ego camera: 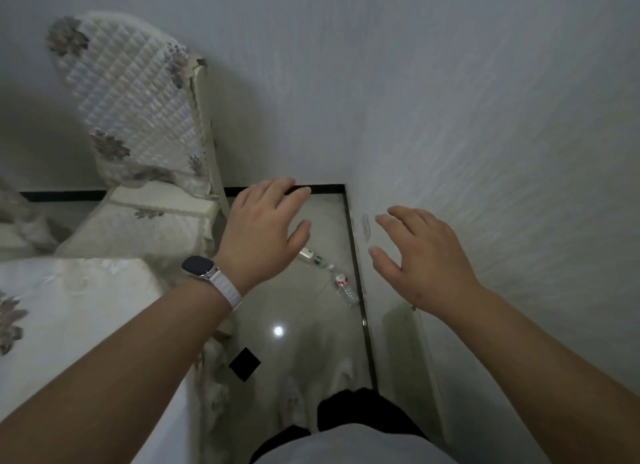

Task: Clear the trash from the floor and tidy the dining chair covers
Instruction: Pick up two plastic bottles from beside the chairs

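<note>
Our left hand [263, 228] hung in the air, palm down, fingers straight and slightly spread, holding nothing. A dark-faced watch [197, 267] on a white strap sat on that wrist.

At the far left we saw a table [69, 307] draped in a pale cloth printed with grey flowers. Beyond it stood a dining chair whose quilted cover [131, 99], white with similar grey flowers, ran over the tall rounded back and down across the seat. The cover's edge along the right side of the back looked rumpled.

Just right of the chair was the left hand, above a glossy pale floor [298, 342]. On that floor, between the two hands in our view, lay the trash: a small white container [307, 255] and, near it, a clear plastic bottle [344, 288] with a red-and-white label. Both lay on their sides, close to the dark strip [356, 255] at the foot of the wall [485, 117].

Our right hand [426, 259] was likewise open and empty, fingers loosely spread, in front of that white wall.
</note>
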